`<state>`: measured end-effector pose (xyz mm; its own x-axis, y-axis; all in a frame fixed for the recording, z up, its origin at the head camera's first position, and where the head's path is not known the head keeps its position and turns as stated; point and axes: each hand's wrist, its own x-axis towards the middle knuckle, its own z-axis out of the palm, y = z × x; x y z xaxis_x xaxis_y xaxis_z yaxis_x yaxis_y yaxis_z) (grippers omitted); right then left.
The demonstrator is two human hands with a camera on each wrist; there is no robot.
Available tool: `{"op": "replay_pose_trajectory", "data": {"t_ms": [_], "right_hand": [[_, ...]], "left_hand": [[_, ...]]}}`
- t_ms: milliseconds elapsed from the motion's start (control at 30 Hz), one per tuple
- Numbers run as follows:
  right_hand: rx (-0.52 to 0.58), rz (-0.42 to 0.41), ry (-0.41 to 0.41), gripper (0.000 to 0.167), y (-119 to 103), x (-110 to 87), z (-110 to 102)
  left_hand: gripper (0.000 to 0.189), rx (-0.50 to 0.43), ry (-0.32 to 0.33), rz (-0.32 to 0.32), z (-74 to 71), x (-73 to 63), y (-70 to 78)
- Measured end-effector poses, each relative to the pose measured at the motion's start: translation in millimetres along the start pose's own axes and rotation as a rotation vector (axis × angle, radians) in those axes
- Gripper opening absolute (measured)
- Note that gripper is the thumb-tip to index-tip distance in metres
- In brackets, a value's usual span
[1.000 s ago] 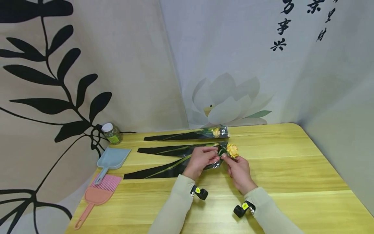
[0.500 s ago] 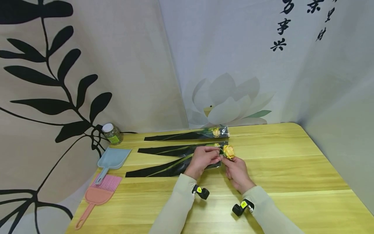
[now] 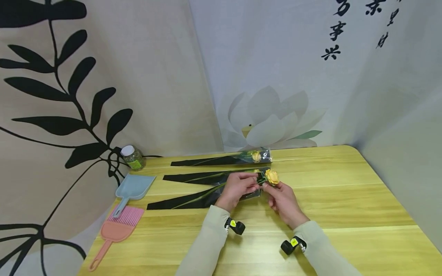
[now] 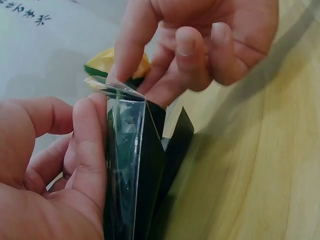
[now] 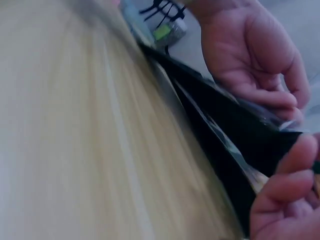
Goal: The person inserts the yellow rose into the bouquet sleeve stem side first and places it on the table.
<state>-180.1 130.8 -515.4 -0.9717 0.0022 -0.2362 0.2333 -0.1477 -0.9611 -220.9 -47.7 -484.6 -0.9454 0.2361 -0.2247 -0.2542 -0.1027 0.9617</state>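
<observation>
A yellow rose (image 3: 272,176) has its bloom outside the open end of a black-and-clear flower sleeve (image 3: 197,200), with its long green stem running down inside. My left hand (image 3: 238,189) pinches the sleeve near its mouth, fingers against the clear front (image 4: 125,165). On the other side of the mouth, my right hand (image 3: 284,201) pinches the sleeve's rim just below the bloom. In the left wrist view the right fingers (image 4: 135,50) partly cover the bloom (image 4: 107,60). The right wrist view shows the sleeve's black back (image 5: 240,130) stretching between both hands.
Behind lie two more sleeved yellow roses, one in the middle sleeve (image 3: 197,178) and one in the back sleeve (image 3: 210,160). At the table's left stand a white-capped jar (image 3: 134,160), a blue dustpan (image 3: 134,186) and a pink brush (image 3: 117,231).
The bloom shifted slightly left, then a little back right, staying by the sleeve's mouth. My right hand moved slightly with it, while the left hand kept its hold on the sleeve.
</observation>
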Motion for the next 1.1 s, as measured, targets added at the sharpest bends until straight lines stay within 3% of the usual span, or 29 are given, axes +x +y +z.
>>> {"op": "replay_pose_trajectory", "data": {"t_ms": [133,200,367,633,1100], "right_hand": [[-0.215,-0.047,0.05,0.044,-7.0,-0.7,-10.0],[-0.253,-0.051,0.064,0.052,-9.4,-0.6,-13.9],[-0.211,-0.064,0.06,0.061,-13.7,-2.0,-21.3],[-0.129,-0.088,0.056,0.048,-20.9,-5.0,-26.9],[-0.161,-0.092,0.059,0.042,-18.6,-5.0,-23.5]], "left_hand": [[0.025,0.007,0.02,0.018,-2.0,0.3,-0.2],[0.025,0.007,0.023,0.024,-2.9,-0.1,0.4],[0.025,-0.005,0.014,0.025,-3.4,-1.3,2.5],[0.025,-0.01,0.008,0.017,-5.1,-2.9,4.4],[0.023,0.07,0.022,0.005,-4.3,-4.9,5.8]]}}
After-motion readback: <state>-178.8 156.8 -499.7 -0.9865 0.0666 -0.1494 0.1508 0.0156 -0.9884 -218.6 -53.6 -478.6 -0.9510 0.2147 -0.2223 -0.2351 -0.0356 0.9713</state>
